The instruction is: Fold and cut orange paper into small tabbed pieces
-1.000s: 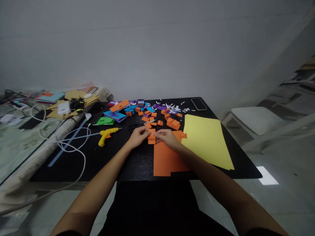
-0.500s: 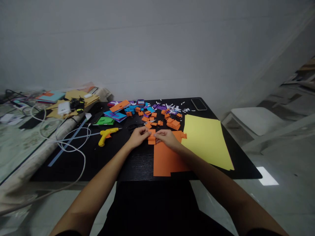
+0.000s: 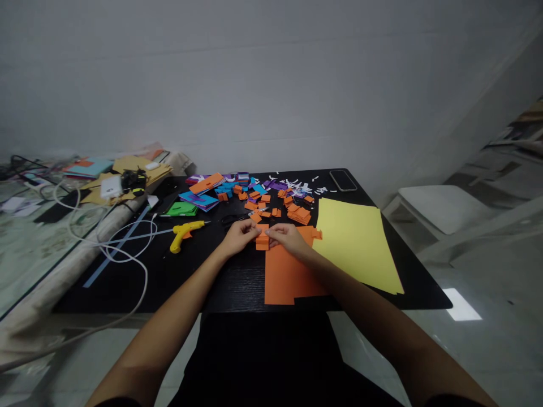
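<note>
Between my two hands is a small folded piece of orange paper (image 3: 262, 239), with crease lines across it. My left hand (image 3: 240, 236) pinches its left edge with thumb and forefinger. At its right edge the fingers of my right hand (image 3: 288, 237) are closed on it too. Under my right hand and forearm lies a large orange sheet (image 3: 285, 274), its lower right side cut out in a step. Several small folded orange pieces (image 3: 253, 206) are scattered just beyond my hands, and scissors (image 3: 231, 219) lie partly hidden behind my left hand.
A yellow glue gun (image 3: 184, 234) lies left of my hands, near a looping white cable (image 3: 146, 277). Yellow sheets (image 3: 352, 243) cover the right side. Green paper (image 3: 181, 209), white scraps (image 3: 297, 186) and a phone (image 3: 343, 180) lie farther back. A white chair (image 3: 432, 209) stands right.
Both hands stay in nearly the same place on the folded orange paper. A crease or flap near its lower end shows slightly differently. Nothing else has visibly moved.
</note>
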Tool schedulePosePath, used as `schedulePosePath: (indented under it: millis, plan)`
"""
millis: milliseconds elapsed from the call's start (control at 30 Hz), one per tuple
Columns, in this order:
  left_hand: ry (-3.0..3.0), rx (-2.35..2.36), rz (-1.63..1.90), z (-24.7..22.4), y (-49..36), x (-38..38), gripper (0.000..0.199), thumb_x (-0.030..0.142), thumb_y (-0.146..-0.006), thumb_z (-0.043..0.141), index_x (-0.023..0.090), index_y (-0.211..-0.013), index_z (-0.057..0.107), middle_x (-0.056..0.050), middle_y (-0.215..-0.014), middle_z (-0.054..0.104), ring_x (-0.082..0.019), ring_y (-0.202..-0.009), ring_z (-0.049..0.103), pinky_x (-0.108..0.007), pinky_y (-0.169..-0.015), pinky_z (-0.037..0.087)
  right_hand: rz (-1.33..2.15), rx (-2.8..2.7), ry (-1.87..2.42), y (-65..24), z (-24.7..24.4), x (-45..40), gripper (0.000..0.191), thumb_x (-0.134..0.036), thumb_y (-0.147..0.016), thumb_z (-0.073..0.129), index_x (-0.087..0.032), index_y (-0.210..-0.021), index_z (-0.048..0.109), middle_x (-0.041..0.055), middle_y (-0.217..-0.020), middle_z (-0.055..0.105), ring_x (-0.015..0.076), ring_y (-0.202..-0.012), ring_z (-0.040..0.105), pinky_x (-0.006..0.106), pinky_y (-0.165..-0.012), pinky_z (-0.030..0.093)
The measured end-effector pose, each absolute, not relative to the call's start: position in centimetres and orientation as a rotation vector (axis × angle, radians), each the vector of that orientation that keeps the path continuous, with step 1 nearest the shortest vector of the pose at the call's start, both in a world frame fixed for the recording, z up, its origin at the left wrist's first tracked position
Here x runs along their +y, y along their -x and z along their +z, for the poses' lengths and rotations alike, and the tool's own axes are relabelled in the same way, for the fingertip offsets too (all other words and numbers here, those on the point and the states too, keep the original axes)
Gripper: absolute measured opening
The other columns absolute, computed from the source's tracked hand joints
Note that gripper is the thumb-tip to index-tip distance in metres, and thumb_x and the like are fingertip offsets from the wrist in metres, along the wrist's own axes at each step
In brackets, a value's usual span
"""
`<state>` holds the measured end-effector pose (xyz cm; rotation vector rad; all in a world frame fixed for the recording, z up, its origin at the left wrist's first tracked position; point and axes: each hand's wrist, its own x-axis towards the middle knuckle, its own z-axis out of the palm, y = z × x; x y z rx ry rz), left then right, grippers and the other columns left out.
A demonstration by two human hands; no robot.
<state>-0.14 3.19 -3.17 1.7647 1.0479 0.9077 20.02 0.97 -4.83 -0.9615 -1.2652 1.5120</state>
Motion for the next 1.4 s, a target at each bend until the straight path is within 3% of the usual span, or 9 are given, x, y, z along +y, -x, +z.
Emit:
schedulePosePath:
  millis: [267, 700, 1167, 1400]
  plan:
    - [-1.782, 1.027, 0.866, -3.2, 0.0, 3.1, 0.042, 0.055, -0.083, 0.071, 0.017, -0.070, 0.059, 0.003, -0.058, 0.055, -0.011, -0.053, 0.045, -0.023, -0.054, 0.032, 1.420, -1.297, 0.945, -20.0, -5.6, 1.5, 0.042, -0.055, -0.070, 0.087, -0.017, -0.072, 0.069, -0.0003, -0.066, 0.067, 0.0134, -0.056, 0.064, 0.028, -0.056, 0.056]
    - [-1.765, 1.029, 0.876, -3.4, 0.0, 3.1, 0.044, 0.058, -0.083, 0.071, 0.016, -0.074, 0.060, 0.003, -0.059, 0.060, -0.012, -0.054, 0.050, -0.024, -0.055, 0.036, 1.394, -1.332, 0.930, -20.2, -5.7, 1.5, 0.043, -0.059, -0.072, 0.085, -0.018, -0.074, 0.072, 0.0010, -0.068, 0.070, 0.0161, -0.060, 0.068, 0.031, -0.060, 0.061]
    - [-1.750, 1.004, 0.874, -3.9, 0.0, 3.4, 0.042, 0.056, -0.084, 0.071, 0.017, -0.075, 0.060, 0.002, -0.060, 0.061, -0.012, -0.054, 0.053, -0.024, -0.056, 0.038, 1.436, -1.264, 0.942, -20.1, -5.9, 1.5, 0.036, -0.051, -0.072, 0.087, -0.018, -0.077, 0.071, 0.0021, -0.076, 0.072, 0.0172, -0.069, 0.069, 0.031, -0.066, 0.060]
    - [-1.771, 0.983, 0.874, -3.3, 0.1, 3.2, 0.045, 0.057, -0.087, 0.067, 0.016, -0.070, 0.061, 0.002, -0.059, 0.060, -0.012, -0.055, 0.053, -0.025, -0.057, 0.039, 1.449, -1.269, 0.948, -20.0, -6.2, 1.6, 0.039, -0.049, -0.067, 0.090, -0.017, -0.076, 0.069, 0.0015, -0.070, 0.069, 0.0164, -0.064, 0.067, 0.031, -0.063, 0.058]
